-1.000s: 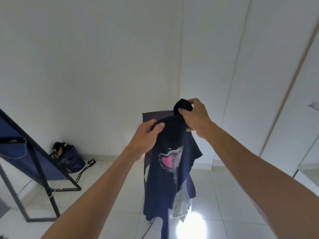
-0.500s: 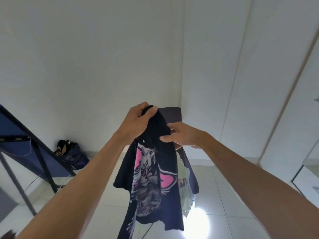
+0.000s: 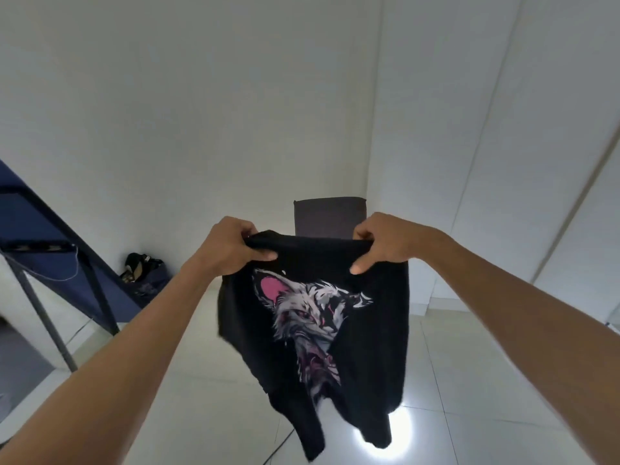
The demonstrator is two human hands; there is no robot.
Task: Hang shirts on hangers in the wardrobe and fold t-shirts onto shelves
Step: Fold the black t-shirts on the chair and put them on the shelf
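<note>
Black graphic t-shirt (image 3: 312,317) held in mid-air at its upper edge, printed wolf face toward the viewer. The left hand (image 3: 231,245) and right hand (image 3: 385,243) each pinch the fabric between thumb and curled fingers, set apart so the cloth stretches flat between them and the body hangs free, probably to square it for folding. A dark chair back (image 3: 330,214) stands behind; white wardrobe doors (image 3: 503,162) lie to the right.

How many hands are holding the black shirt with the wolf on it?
2. The left hand grips the black shirt's top edge on the left, and the right hand grips it on the right.
</note>
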